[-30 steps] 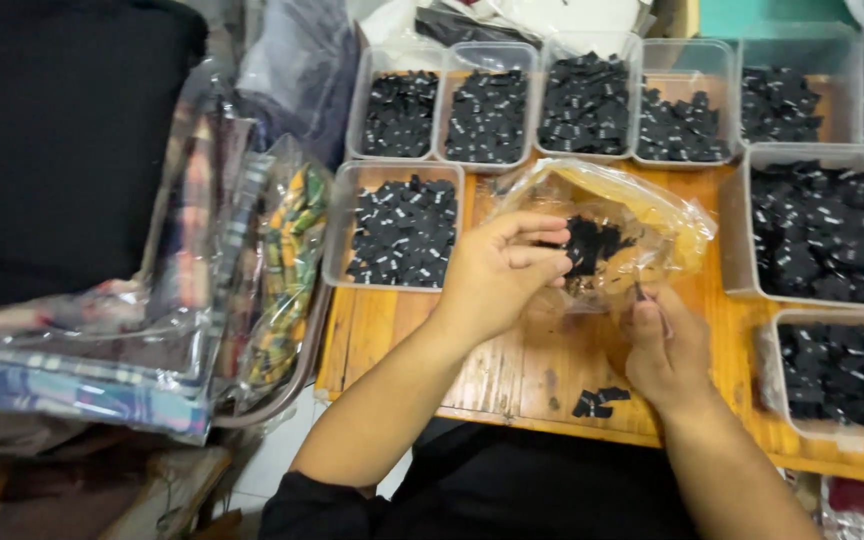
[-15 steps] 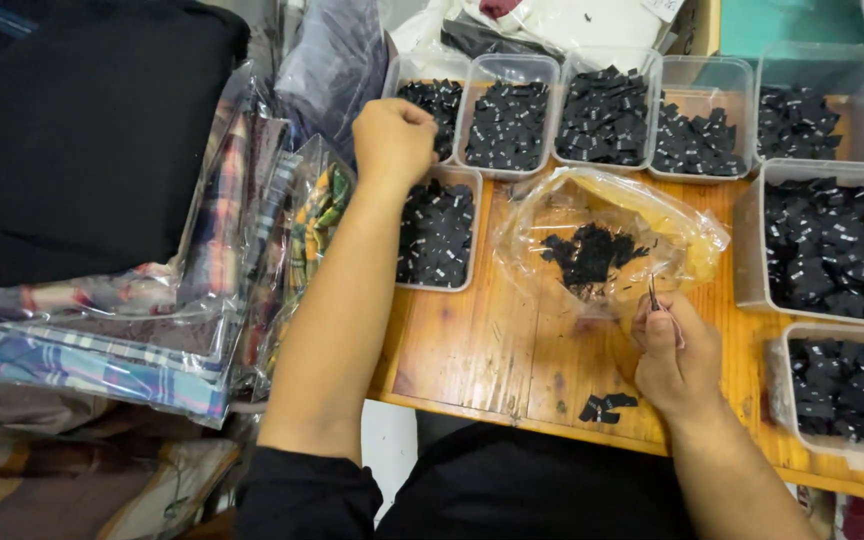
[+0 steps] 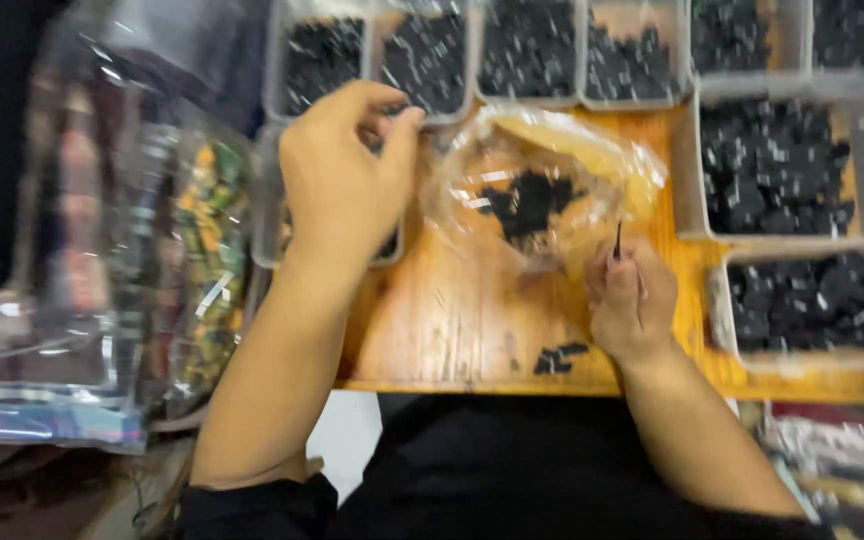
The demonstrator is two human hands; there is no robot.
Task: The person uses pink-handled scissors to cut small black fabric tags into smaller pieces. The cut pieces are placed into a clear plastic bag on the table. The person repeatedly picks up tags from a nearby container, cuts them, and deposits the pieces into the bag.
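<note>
While the left hand (image 3: 347, 175) hovers, fingers curled, over a clear tub (image 3: 327, 235), nothing shows in it. The right hand (image 3: 632, 305) pinches a thin dark tool (image 3: 617, 240) beside the plastic bag (image 3: 542, 195).

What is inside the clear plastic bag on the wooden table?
The clear plastic bag holds a heap of small black pieces. Blur and glare hide their exact shape; the right hand covers the bag's near edge.

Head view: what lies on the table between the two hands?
In the head view, a clear plastic bag holding small black pieces lies between the left hand and the right hand, on the wooden table. The right hand touches its edge.
</note>
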